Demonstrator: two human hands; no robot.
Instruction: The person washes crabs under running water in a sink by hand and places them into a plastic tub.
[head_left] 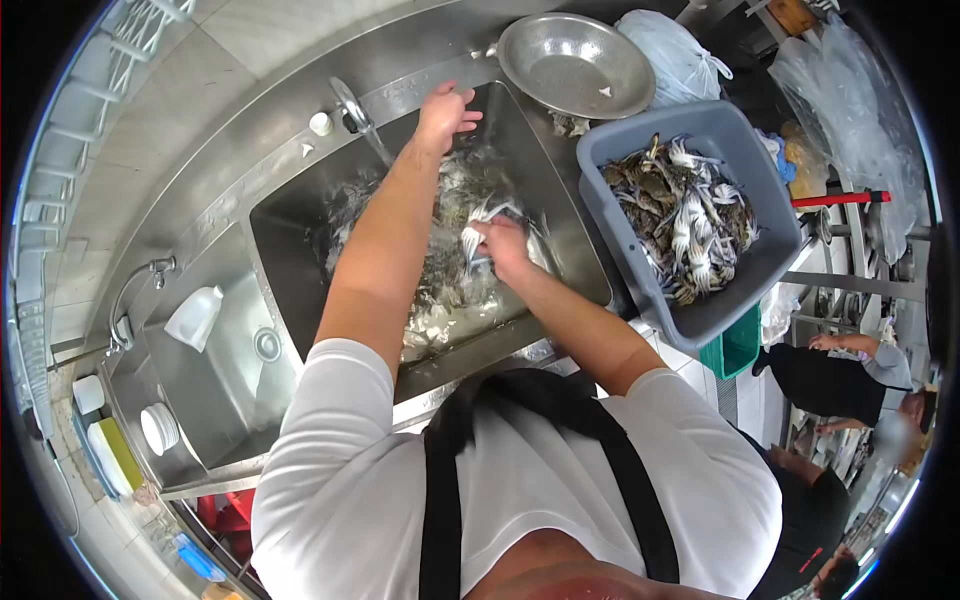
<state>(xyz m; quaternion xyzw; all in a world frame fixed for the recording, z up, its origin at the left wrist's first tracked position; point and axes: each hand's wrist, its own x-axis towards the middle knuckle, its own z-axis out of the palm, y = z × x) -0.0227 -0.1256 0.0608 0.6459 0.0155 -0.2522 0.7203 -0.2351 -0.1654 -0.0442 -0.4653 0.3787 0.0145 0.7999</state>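
My right hand (503,247) has its fingers closed on a crab (472,238), pale side showing, over the water in the deep steel sink (570,225). My left hand (445,117) is held above the far side of that sink with its fingers apart and nothing in them. Below it to the left, the faucet (352,105) runs into the sink. More crabs or crab pieces seem to lie under the churning water, but splashes blur them. To the right stands a grey tub (625,240) with many crabs (690,215) piled inside.
A steel bowl (560,85) and a tied white plastic bag (672,60) sit beyond the tub. On the left is a second basin (225,330) with a white jug (195,318) and stacked white dishes (160,428). A green bin (738,345) and two people (830,380) are at right.
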